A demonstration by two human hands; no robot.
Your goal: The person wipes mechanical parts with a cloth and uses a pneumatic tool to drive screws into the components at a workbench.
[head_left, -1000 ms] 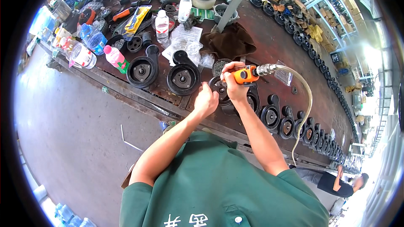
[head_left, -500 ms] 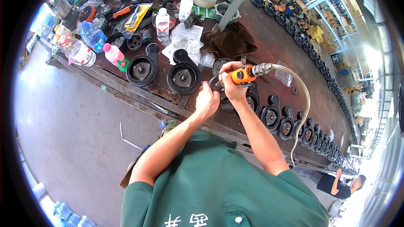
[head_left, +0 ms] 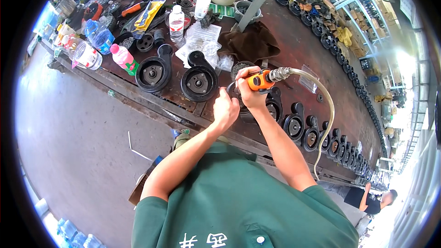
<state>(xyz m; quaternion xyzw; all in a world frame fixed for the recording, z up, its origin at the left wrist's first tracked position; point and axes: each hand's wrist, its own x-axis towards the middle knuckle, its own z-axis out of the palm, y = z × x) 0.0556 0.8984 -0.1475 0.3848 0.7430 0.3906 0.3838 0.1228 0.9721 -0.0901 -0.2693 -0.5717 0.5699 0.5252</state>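
Observation:
My right hand point(head_left: 251, 93) is wrapped around an orange air screwdriver point(head_left: 260, 81) with a metal fitting at its back end. A clear hose point(head_left: 329, 105) curves from that fitting toward the table's near edge. Beneath the tool lies a black round housing point(head_left: 231, 91), mostly covered by my hands; the tool's tip is hidden. My left hand point(head_left: 226, 110) is closed, its fingers curled at the near-left rim of this housing. Just left of it rests another black housing point(head_left: 199, 82) with a side arm and a metal centre plate, and beyond that a similar housing point(head_left: 153, 74).
A long row of like housings point(head_left: 294, 126) runs right along the near edge. A small bowl of metal parts point(head_left: 240, 68), a brown cloth point(head_left: 250, 43), papers point(head_left: 202, 36) and bottles point(head_left: 176, 24) lie beyond. A slanted metal post point(head_left: 262, 2) rises there. Another person point(head_left: 363, 200) is far right.
The whole view has shifted slightly. Both hands stay at the same housing, and the air screwdriver sits slightly further left in the picture.

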